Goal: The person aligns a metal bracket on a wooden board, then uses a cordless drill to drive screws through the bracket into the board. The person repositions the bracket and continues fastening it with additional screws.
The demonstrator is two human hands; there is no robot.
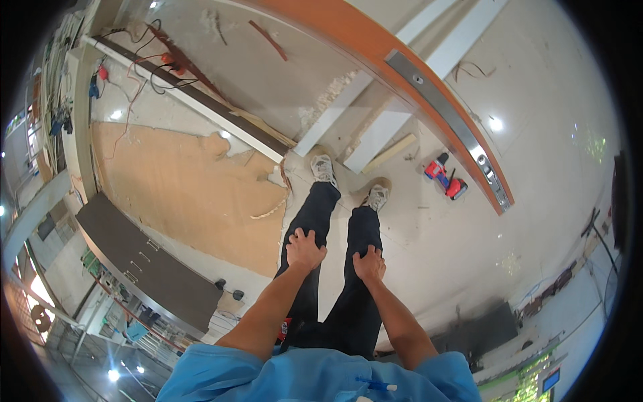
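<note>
On dark trouser legs (311, 213), both hands (307, 250) (369, 264) resting, fingers (299, 235) loosely bent

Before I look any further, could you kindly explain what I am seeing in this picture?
There is no robot here: a person wears a wide fisheye camera on the head, looking down, so straight edges bend toward the rim. The left hand and right hand are bare and rest on the dark-trousered legs, holding nothing. On the pale floor lie a torn tan sheet, white strips and a red-and-blue power drill. Beside the drill runs an orange panel with a metal plate.
</note>
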